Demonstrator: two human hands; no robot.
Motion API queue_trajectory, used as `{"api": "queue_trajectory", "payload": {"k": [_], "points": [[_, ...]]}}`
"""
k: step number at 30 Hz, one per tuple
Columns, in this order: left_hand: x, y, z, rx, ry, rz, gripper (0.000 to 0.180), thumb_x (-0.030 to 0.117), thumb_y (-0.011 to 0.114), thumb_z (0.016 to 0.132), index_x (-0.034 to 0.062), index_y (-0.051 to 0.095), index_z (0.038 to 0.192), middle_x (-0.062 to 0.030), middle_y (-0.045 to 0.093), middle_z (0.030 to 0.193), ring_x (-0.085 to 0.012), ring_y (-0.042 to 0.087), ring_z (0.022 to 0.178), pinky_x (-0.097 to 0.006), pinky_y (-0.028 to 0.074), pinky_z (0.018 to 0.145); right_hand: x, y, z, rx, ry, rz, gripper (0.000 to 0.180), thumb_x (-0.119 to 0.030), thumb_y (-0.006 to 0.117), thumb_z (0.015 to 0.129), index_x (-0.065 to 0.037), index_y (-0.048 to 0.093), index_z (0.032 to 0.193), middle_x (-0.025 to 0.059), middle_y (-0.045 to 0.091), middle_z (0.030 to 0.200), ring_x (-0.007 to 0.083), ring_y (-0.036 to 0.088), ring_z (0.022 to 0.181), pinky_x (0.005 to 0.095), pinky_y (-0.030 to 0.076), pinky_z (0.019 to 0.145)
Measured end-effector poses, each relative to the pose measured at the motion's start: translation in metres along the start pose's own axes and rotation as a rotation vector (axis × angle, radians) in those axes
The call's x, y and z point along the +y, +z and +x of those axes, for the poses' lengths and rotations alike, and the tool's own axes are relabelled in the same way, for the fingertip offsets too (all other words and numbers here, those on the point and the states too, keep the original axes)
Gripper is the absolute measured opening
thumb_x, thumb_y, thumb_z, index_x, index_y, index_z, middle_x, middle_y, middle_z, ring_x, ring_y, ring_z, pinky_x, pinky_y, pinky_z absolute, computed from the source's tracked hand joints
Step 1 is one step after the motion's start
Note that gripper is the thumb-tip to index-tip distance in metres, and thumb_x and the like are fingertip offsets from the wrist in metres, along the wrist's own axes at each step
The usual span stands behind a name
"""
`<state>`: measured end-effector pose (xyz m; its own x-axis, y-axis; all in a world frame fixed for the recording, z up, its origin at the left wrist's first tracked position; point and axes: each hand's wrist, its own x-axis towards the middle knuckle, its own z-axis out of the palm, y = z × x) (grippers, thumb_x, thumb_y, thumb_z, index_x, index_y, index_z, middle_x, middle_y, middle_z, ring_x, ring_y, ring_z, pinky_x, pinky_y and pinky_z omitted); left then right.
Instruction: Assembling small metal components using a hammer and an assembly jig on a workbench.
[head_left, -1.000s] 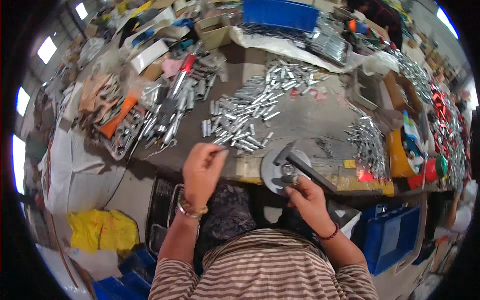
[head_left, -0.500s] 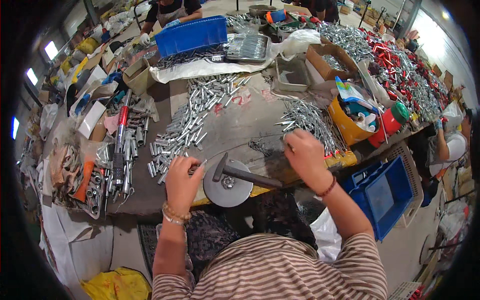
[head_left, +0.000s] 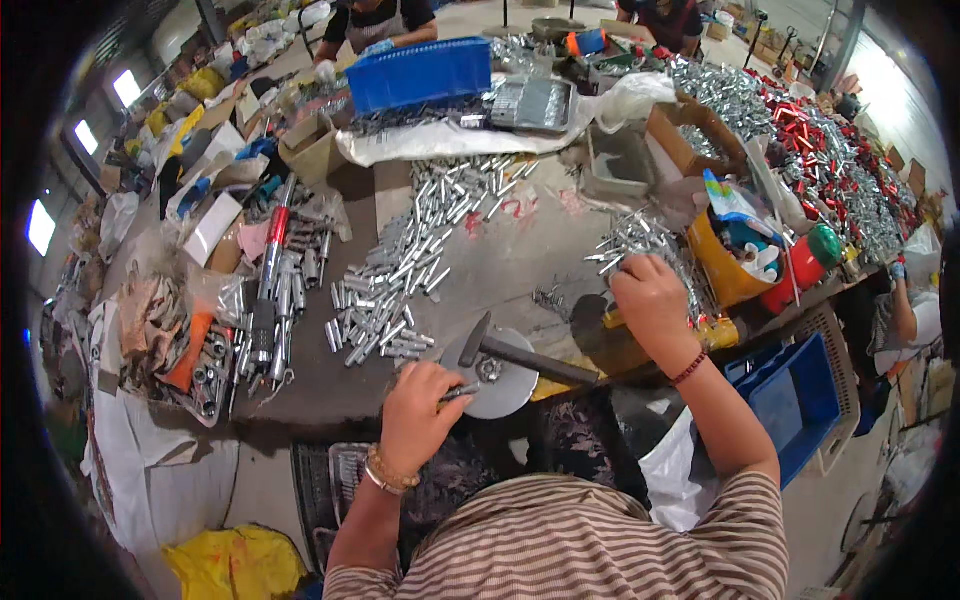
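My left hand point(head_left: 424, 405) is closed at the near edge of the bench, pinching a short metal tube point(head_left: 458, 393) just left of a round grey metal disc point(head_left: 512, 393). On the disc lies a hammer point(head_left: 525, 358), its head at the left and its handle pointing right. My right hand point(head_left: 652, 308) hovers with curled fingers at the near end of a heap of thin shiny metal rods point(head_left: 640, 238); anything in its fingertips is hidden. Between the hands sits a little cluster of small dark pins point(head_left: 550, 298). Short metal tubes point(head_left: 410, 270) spread over the bench's left middle.
A yellow bucket point(head_left: 722, 268) and a red jar with a green lid point(head_left: 808, 265) flank the rod heap. Tools point(head_left: 272, 290) crowd the left side. Farther back are a blue crate point(head_left: 420, 78) and a cardboard box point(head_left: 692, 140). Other people work across the bench and at right.
The view has shifted, moving the bench rightward in the picture. My left hand has come nearer the disc with the tube now visible. My right hand remains by the rods.
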<state>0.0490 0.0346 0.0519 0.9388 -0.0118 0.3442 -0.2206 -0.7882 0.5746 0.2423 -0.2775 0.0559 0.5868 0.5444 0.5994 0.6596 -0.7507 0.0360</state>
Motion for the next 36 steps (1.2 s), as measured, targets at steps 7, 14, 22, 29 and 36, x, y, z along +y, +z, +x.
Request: {"api": "queue_trajectory", "payload": {"k": [7, 14, 22, 29, 36], "points": [[-0.003, 0.007, 0.0, 0.045, -0.039, -0.034, 0.016, 0.012, 0.081, 0.083, 0.0048, 0.073, 0.095, -0.0104, 0.066, 0.097, -0.0331, 0.062, 0.095, -0.043, 0.05, 0.085, -0.095, -0.031, -0.01, -0.236, 0.782, 1.204, 0.016, -0.006, 0.078, 0.089, 0.001, 0.064, 0.093, -0.002, 0.059, 0.083, 0.0043, 0.055, 0.072, 0.0258, 0.046, 0.062], [-0.001, 0.008, -0.006, 0.076, -0.054, -0.031, 0.013, 0.009, 0.079, 0.084, 0.0054, 0.076, 0.096, -0.009, 0.066, 0.095, -0.0313, 0.063, 0.094, -0.041, 0.051, 0.082, -0.131, -0.022, -0.017, -0.274, 0.162, 0.781, 0.015, -0.001, 0.076, 0.083, -0.002, 0.064, 0.092, 0.0111, 0.06, 0.085, 0.0292, 0.066, 0.076, 0.0399, 0.051, 0.064], [-0.003, 0.009, -0.006, 0.092, -0.052, -0.018, 0.012, 0.009, 0.079, 0.084, 0.0053, 0.076, 0.095, -0.0081, 0.065, 0.095, -0.0297, 0.063, 0.094, -0.041, 0.051, 0.082, -0.138, -0.018, -0.018, -0.197, -0.062, 0.483, 0.01, -0.007, 0.073, 0.078, -0.009, 0.065, 0.084, 0.007, 0.057, 0.085, 0.0277, 0.062, 0.083, 0.042, 0.051, 0.072], [-0.005, 0.01, -0.006, 0.086, -0.051, -0.019, 0.013, 0.009, 0.079, 0.084, 0.0072, 0.077, 0.096, -0.0076, 0.065, 0.094, -0.0298, 0.064, 0.093, -0.041, 0.052, 0.082, -0.134, -0.014, -0.018, -0.183, -0.077, 0.504, 0.01, -0.005, 0.07, 0.077, -0.009, 0.067, 0.085, 0.0057, 0.057, 0.087, 0.0269, 0.062, 0.086, 0.0412, 0.049, 0.076], [-0.005, 0.01, -0.006, 0.082, -0.05, -0.074, 0.012, 0.005, 0.078, 0.083, 0.0047, 0.078, 0.095, -0.0087, 0.064, 0.091, -0.0285, 0.063, 0.09, -0.039, 0.051, 0.081, -0.137, -0.009, -0.017, -0.202, -0.142, 0.525, 0.015, -0.006, 0.069, 0.076, -0.011, 0.07, 0.091, 0.0044, 0.058, 0.09, 0.0249, 0.062, 0.089, 0.0402, 0.048, 0.078]]}}
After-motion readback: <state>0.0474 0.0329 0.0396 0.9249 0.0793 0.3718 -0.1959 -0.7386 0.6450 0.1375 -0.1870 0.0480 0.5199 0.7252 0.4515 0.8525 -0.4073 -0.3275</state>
